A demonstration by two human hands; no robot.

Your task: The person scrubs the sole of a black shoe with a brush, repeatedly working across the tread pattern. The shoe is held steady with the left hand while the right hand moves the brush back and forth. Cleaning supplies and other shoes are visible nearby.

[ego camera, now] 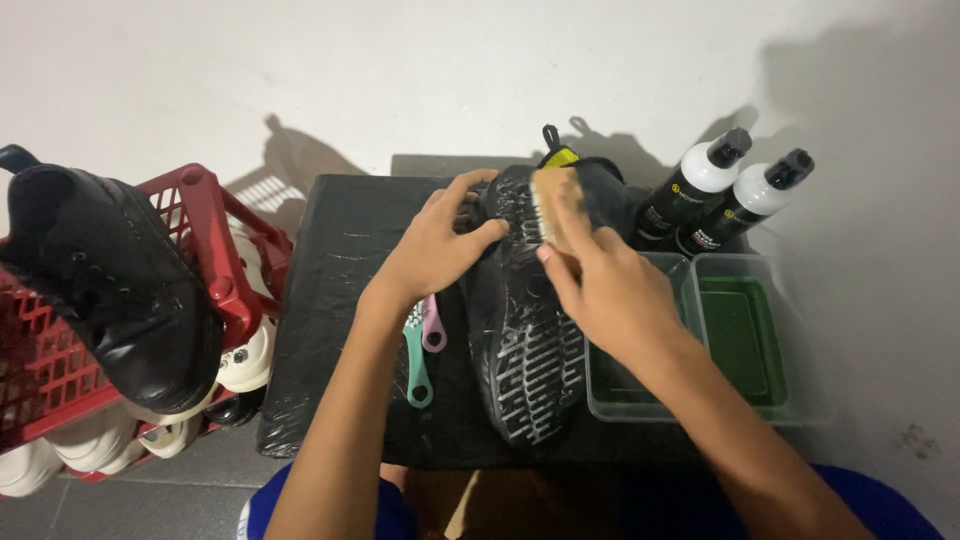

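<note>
A view from above showed a person's two bare hands working on a black shoe [525,340] that lay sole up in the middle of a black, slightly wrinkled mat [340,300] on the floor. The left hand [440,245] was curled around the shoe's far end, fingers closed on it to hold it steady. The right hand [610,285] was closed around a wooden brush [553,215] with pale bristles, pressed against the upper part of the sole. The sole was rubbery and ridged, its grooves showing whitish, apparently with foam or wet residue, over most of its length; judging by that, scrubbing of the sole seemed well under way but not finished, with no rinsing or wiping evident. Just left of the shoe, partly under the left wrist, lay two small plastic brushes, one pink [433,325] and one green [417,365]. Just right of the shoe sat two clear plastic tubs [745,340], the farther one with a green bottom. Beyond the tubs, against the white wall, leaned two dark bottles [730,195] with white shoulders and black caps. Well to the left of the shoe stood a red plastic basket [215,260] with another smooth black leather shoe [120,290] propped on it and white shoes [60,455] beneath.
</note>
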